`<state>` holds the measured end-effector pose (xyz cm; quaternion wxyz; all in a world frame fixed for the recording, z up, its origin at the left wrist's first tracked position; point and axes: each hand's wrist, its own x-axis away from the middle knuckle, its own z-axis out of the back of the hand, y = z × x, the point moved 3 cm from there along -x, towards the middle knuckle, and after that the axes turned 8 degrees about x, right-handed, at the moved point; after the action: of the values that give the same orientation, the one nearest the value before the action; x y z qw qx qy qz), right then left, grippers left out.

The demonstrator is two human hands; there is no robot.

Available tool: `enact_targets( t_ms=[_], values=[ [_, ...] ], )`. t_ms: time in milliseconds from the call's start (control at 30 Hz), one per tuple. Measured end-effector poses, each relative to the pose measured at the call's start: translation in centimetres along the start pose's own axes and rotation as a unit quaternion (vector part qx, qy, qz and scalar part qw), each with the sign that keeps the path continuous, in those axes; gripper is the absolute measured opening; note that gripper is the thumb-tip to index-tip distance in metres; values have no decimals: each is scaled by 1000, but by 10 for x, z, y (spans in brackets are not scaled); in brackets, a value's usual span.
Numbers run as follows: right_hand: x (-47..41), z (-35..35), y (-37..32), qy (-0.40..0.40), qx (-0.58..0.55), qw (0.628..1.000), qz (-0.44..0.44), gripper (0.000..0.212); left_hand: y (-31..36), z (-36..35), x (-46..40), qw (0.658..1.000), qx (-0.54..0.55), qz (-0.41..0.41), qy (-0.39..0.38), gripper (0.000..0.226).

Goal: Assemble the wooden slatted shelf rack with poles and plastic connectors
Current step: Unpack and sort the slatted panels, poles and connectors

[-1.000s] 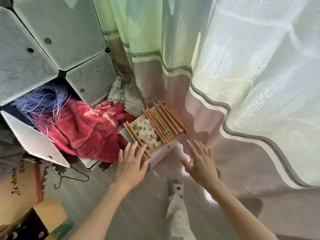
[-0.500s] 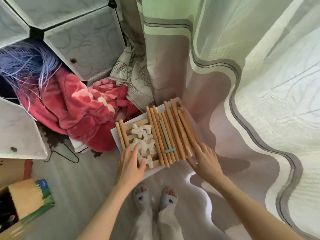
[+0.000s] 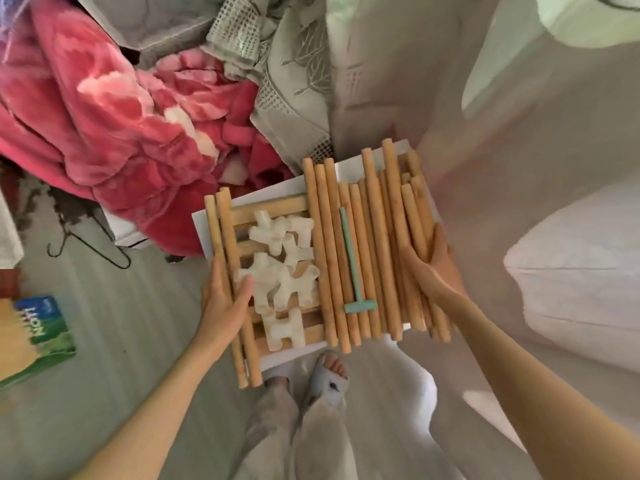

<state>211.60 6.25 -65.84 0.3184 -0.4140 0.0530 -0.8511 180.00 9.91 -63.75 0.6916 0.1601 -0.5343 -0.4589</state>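
Assembly has not started: every part lies loose in one stack on the floor, just beyond the person's feet (image 3: pixel 330 370). The base of the stack is a white board (image 3: pixel 273 194); on it rests a wooden slatted panel (image 3: pixel 270 211), and on the panel lie the poles (image 3: pixel 369 244) and the plastic connectors (image 3: pixel 284 268). Most poles lie side by side across the 3 o'clock half of the stack, and two more lie along its 9 o'clock edge. The connectors sit in a loose heap between these two groups; none is fitted to a pole. A small teal mallet (image 3: pixel 353 265) lies on the poles, its head at the 6 o'clock end. The left hand (image 3: pixel 225 306) grips the 9 o'clock edge: the thumb lies over the two outer poles beside the connectors, and the fingers (image 3: pixel 216 275) curl around the outside. The right hand (image 3: pixel 434 268) presses on the outer poles at the 3 o'clock edge, its fingers nearly straight; whether any wrap beneath cannot be told. Judging by this two-sided hold, the step in hand is lifting or moving the whole stack. All joining work remains: sorting the parts, pressing pole ends into connectors, and mounting the slatted panel. At 10 o'clock lies a red blanket (image 3: pixel 114 133), and a pale curtain (image 3: pixel 519 133) hangs from 12 to 3 o'clock.
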Motion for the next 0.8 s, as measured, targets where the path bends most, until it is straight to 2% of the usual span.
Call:
enact_targets(
  t_ms=[133,267,333,467,633,800],
  values=[
    [-8,3,0,-19,-41,999,-2,97,-9,0,-6,998,40,38,-39,82],
    [-13,7,-3,-31,-67,997,7,87,-13,4,-10,990,106,80,-50,99],
    [-14,9,-7,-48,-93,994,13,81,-12,3,-13,984,147,86,-44,97],
    [-16,11,-8,-68,-117,991,7,81,-13,0,-14,980,182,73,-25,92],
    [-2,3,-4,-70,-109,991,-16,81,-19,10,-10,975,208,71,-30,83],
    [26,-2,-12,-66,-104,992,-10,82,-24,29,18,971,227,79,7,78]
  ],
)
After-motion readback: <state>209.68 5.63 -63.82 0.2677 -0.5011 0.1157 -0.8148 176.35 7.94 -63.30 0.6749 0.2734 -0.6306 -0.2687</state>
